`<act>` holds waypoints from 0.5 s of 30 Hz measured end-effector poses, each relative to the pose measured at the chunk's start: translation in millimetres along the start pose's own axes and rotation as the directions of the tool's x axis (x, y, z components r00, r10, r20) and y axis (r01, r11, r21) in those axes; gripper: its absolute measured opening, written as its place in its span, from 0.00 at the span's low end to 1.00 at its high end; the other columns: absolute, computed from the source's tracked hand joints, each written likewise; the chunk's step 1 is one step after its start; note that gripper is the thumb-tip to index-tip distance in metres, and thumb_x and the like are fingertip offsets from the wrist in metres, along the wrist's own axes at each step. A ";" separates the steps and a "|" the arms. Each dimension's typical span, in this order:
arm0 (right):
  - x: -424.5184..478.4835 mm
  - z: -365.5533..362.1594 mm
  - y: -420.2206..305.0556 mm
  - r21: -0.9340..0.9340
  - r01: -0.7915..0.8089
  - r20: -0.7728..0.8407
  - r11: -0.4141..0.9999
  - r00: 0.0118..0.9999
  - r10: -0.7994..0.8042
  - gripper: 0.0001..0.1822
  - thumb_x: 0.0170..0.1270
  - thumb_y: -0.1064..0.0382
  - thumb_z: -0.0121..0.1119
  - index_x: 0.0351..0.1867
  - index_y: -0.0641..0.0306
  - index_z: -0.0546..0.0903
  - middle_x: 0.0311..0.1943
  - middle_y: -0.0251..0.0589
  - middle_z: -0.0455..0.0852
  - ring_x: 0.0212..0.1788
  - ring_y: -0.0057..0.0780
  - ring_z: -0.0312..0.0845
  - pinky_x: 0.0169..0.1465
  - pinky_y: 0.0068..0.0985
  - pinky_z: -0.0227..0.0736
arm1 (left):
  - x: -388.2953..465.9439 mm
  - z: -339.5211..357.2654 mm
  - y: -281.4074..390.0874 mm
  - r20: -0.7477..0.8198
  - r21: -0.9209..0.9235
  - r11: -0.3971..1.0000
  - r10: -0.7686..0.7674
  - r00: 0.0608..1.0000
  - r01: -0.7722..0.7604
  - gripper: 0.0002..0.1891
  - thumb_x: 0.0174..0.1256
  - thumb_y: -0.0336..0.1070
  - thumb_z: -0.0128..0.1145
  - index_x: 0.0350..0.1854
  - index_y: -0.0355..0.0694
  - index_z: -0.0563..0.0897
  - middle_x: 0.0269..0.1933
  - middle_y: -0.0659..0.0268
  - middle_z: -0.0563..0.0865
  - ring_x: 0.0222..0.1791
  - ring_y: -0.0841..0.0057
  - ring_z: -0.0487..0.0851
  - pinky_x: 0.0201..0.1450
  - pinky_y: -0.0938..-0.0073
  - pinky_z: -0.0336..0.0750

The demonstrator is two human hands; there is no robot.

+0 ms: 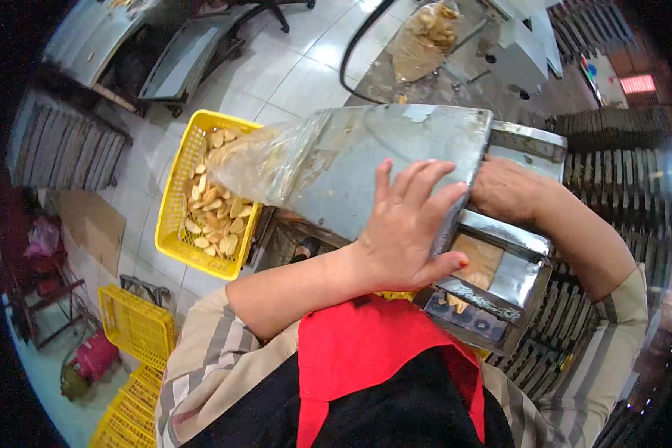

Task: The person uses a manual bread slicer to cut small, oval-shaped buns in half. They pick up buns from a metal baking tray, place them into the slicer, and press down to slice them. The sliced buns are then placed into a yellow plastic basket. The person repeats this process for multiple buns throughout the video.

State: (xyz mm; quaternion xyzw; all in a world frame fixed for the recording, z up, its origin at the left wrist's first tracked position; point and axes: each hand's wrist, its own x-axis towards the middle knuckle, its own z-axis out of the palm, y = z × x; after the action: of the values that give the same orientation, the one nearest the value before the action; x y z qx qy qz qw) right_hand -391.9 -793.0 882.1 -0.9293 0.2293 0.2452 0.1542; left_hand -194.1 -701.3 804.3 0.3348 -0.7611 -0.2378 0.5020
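Note:
My left hand [406,229] lies palm down, fingers spread, on the sheet-metal cover [381,151] of a machine. My right hand [501,187] reaches under the cover's right edge; its fingers are hidden, so what it touches cannot be told. Below that hand, flat tan pieces [476,263] lie in a metal channel beside a shiny metal bar [504,235]. A clear plastic sleeve [263,162] runs from the cover's left end into a yellow plastic basket [168,218], which holds many flat, light brown oval pieces [215,218].
A filled clear bag [425,42] sits on the floor beyond the machine, near a black hose [347,61]. Stacked grey trays [67,143] stand at the left, with more racks [605,185] at the right. Yellow crates [137,325] are at the lower left.

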 end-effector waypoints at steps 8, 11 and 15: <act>9.5 -5.5 -4.6 0.046 -0.162 0.144 0.986 0.978 0.153 0.18 0.61 0.58 0.49 0.51 0.57 0.77 0.56 0.46 0.77 0.60 0.41 0.70 0.66 0.41 0.58 | 1.4 -1.4 1.6 -0.007 -0.008 1.000 0.004 1.000 -0.004 0.37 0.59 0.63 0.51 0.62 0.38 0.65 0.62 0.49 0.66 0.63 0.50 0.63 0.64 0.38 0.42; 10.8 -0.3 1.2 -0.018 0.000 0.033 1.000 0.999 0.000 0.18 0.61 0.57 0.50 0.52 0.56 0.77 0.57 0.45 0.76 0.62 0.40 0.69 0.67 0.40 0.57 | 2.6 -1.9 2.0 -0.003 -0.020 1.000 0.001 1.000 -0.001 0.37 0.59 0.62 0.51 0.62 0.38 0.65 0.62 0.49 0.66 0.63 0.50 0.62 0.64 0.38 0.42; 13.8 5.7 0.6 0.072 0.013 -0.065 0.997 0.998 -0.008 0.18 0.60 0.58 0.50 0.51 0.57 0.77 0.57 0.45 0.77 0.62 0.40 0.69 0.67 0.40 0.57 | 0.9 1.7 -0.3 -0.006 -0.019 1.000 0.015 1.000 -0.015 0.36 0.59 0.62 0.51 0.61 0.39 0.65 0.62 0.49 0.66 0.63 0.51 0.62 0.64 0.38 0.42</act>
State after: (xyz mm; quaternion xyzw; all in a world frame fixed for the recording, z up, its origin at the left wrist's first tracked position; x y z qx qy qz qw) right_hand -383.7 -796.1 870.1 -0.9318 0.2380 0.2056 0.1813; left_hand -195.8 -702.2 804.0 0.3250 -0.7599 -0.2405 0.5091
